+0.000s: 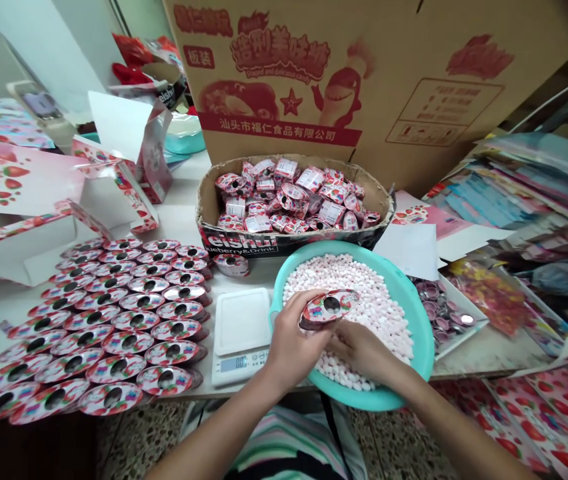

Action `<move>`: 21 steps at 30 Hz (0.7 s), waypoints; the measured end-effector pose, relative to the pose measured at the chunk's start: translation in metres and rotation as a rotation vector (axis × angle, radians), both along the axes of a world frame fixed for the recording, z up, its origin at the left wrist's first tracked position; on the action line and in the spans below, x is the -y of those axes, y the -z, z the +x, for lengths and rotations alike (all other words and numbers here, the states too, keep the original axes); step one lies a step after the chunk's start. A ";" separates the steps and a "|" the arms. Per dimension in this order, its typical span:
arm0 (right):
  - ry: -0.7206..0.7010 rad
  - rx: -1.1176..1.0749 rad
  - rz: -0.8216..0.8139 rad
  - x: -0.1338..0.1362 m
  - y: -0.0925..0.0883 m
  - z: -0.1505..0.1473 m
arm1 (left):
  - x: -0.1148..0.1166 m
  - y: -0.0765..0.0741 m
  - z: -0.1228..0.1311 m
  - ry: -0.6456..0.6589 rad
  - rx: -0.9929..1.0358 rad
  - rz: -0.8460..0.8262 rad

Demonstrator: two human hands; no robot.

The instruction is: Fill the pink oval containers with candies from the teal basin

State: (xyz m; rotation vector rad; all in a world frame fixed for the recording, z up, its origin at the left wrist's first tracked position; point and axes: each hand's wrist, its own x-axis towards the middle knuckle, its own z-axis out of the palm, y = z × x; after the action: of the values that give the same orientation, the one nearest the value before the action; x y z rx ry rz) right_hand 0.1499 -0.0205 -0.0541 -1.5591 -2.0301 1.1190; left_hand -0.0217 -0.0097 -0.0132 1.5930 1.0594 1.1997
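Observation:
My left hand point(297, 340) is wrapped round a small oval strawberry-print box point(320, 311) with a dark round hole in its top. It holds the box over the left part of a turquoise basin point(421, 333) of small pale pink candies point(384, 300). Just right of and below the box is my right hand point(364, 350), its fingers curled low over the candies; what they hold, if anything, is hidden. Left of the basin lies a white digital scale point(242, 323). Many similar boxes point(129, 341) stand in rows on the left, holes facing up.
Behind the basin, an oval cardboard container point(387, 223) holds many small boxes, with a large carton point(284, 133) behind it. A tray of pinkish caps point(437, 313) and a bag of yellow and red items point(489, 293) lie right. Folded cartons point(114, 193) stand left.

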 end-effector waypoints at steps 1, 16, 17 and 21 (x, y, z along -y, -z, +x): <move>0.048 -0.006 -0.002 -0.001 0.002 0.003 | 0.001 0.000 -0.002 0.006 -0.013 0.013; 0.932 -1.603 -0.420 -0.037 -0.070 0.022 | 0.007 0.005 -0.003 0.103 -0.205 0.175; 0.931 -1.630 -0.424 -0.038 -0.075 0.017 | 0.007 0.006 -0.001 0.110 -0.237 0.182; 0.879 -1.561 -0.396 -0.036 -0.083 -0.009 | 0.009 0.009 0.007 0.123 -0.311 0.177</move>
State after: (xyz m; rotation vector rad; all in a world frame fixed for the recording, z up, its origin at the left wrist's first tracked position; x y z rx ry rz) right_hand 0.1405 0.0151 0.0290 -0.8412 -0.0940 1.5208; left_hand -0.0149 -0.0189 -0.0219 2.0008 1.0513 1.0066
